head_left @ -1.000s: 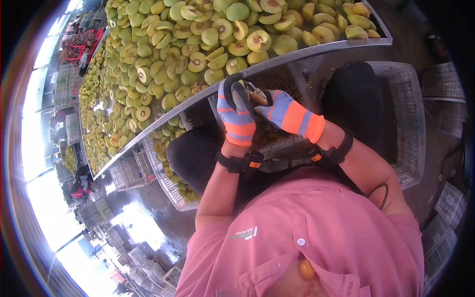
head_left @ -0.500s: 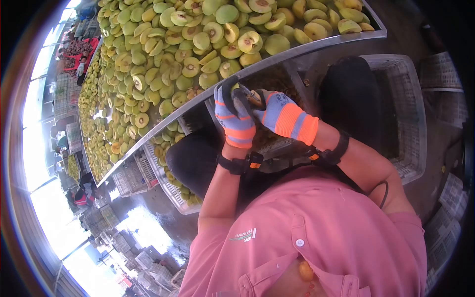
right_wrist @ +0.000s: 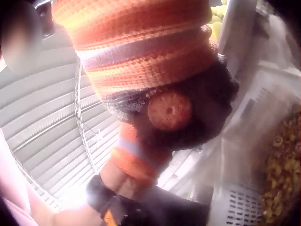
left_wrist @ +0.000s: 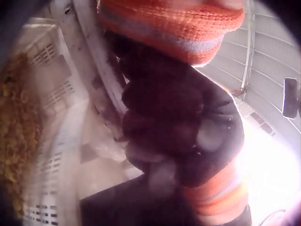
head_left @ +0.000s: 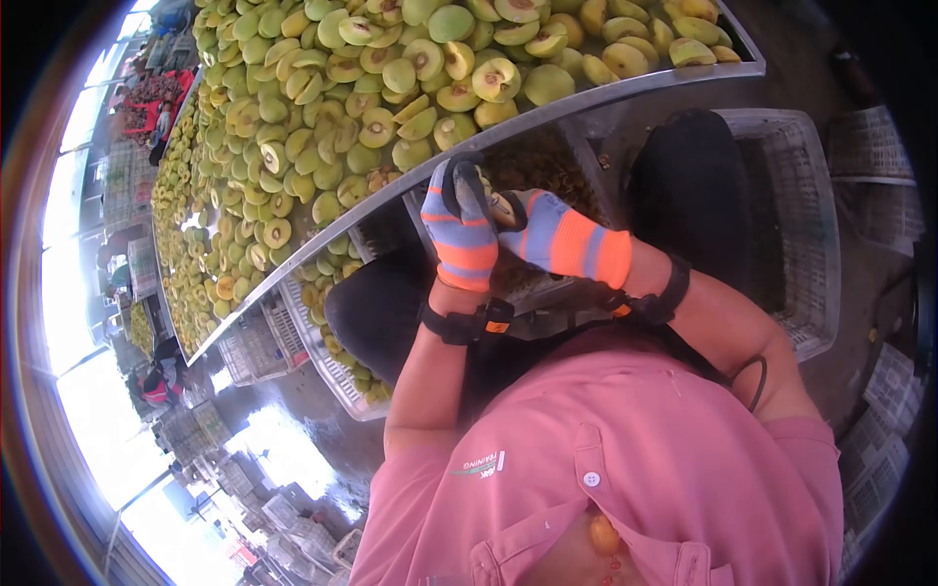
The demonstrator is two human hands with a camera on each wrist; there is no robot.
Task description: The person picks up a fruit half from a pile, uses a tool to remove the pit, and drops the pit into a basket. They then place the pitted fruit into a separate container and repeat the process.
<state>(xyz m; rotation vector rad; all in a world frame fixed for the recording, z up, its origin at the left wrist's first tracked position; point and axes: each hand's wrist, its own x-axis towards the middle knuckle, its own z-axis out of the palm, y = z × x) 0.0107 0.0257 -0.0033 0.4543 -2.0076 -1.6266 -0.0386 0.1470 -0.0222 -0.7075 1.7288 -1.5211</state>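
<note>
Both hands wear blue-grey and orange striped gloves with dark palms, and they meet just below the table's near edge. The right hand (head_left: 562, 234) grips a wooden-handled tool (head_left: 504, 209); its round handle end (right_wrist: 170, 110) shows out of the fist in the right wrist view, while its working end is hidden. Dark fingers of the left hand (head_left: 461, 225) curl round a small greenish fruit piece (head_left: 483, 178), mostly covered by the glove. In the left wrist view the curled fingers (left_wrist: 160, 99) hide what they hold.
A metal-rimmed table (head_left: 410, 181) heaped with halved green plum-like fruit (head_left: 322, 127) lies ahead. Beneath it, a crate holds brownish scraps (head_left: 542, 161). White crates stand at the left (head_left: 337, 361) and right (head_left: 811, 234) of the person's knees. Other people are far left.
The head view has shifted slightly. The hands stay together, with the right hand turning at the wrist against the left. The greenish fruit piece shows less between the fingers.
</note>
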